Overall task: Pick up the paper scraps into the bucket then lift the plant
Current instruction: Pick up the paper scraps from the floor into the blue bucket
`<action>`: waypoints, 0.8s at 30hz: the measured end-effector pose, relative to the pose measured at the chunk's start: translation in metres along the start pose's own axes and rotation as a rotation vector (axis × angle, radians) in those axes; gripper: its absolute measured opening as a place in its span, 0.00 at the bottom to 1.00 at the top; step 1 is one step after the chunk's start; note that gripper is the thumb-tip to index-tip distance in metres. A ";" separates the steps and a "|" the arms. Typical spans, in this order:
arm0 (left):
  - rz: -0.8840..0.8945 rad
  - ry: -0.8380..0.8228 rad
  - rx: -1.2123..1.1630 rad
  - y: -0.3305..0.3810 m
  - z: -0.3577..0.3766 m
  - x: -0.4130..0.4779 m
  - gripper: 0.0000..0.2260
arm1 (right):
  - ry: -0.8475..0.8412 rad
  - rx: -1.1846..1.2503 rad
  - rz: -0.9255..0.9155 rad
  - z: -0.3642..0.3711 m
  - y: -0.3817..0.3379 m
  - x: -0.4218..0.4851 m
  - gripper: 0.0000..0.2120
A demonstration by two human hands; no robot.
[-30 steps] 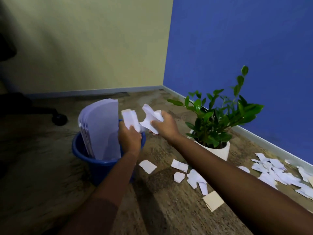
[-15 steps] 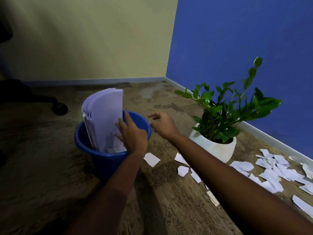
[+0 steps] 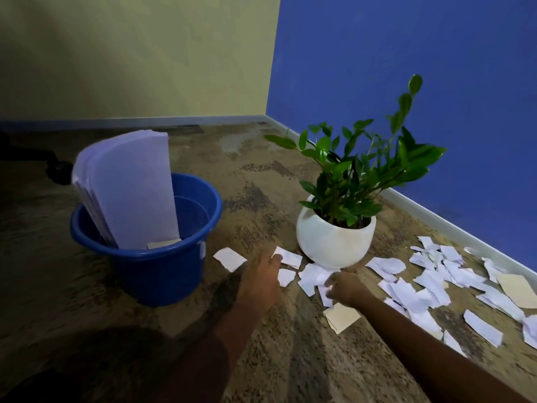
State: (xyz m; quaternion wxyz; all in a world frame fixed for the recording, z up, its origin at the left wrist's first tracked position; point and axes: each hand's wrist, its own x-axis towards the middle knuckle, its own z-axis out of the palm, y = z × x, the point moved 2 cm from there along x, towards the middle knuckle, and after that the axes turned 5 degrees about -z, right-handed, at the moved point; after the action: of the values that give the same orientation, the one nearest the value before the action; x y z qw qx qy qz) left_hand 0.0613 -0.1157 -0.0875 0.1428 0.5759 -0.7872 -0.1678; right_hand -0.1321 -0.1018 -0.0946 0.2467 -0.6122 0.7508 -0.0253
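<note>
Torn white paper scraps (image 3: 312, 274) lie flat on the mottled brown carpet (image 3: 261, 175), in a band running rightward from the blue plastic bucket (image 3: 162, 269) past the upright green plant in its white pot (image 3: 334, 242). The left hand (image 3: 261, 274), fingers straight, touches one scrap; the right hand (image 3: 345, 287) curls its fingers round another.

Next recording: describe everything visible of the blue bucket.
The blue bucket is round, glossy, plastic-looking, standing upright on the floor, left of the plant pot. A stack of white sheets leans inside, rising above its rim; a paper scrap lies at the stack's foot. A small pale mark shows on its right wall. The left hand is near but apart.
</note>
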 end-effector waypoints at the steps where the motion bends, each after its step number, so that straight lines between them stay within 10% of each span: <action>1: -0.008 -0.023 0.014 0.002 0.007 -0.001 0.22 | -0.032 -0.056 0.020 0.007 0.011 0.000 0.19; 11: -0.149 -0.233 -0.021 0.028 0.064 -0.001 0.25 | 0.029 0.063 0.307 0.044 0.066 0.002 0.35; 16: -0.157 -0.216 -0.094 0.034 0.082 0.010 0.25 | -0.044 0.087 0.254 0.044 0.068 0.012 0.19; 24: -0.087 -0.158 -0.181 0.020 0.092 0.032 0.23 | 0.180 0.838 0.120 0.026 0.055 0.038 0.17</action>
State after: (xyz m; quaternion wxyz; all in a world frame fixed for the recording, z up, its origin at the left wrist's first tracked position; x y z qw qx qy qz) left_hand -0.0036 -0.1320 -0.1606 0.1240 0.5793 -0.7519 -0.2891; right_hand -0.1763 -0.1166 -0.1486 0.4085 -0.4097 0.7284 -0.3670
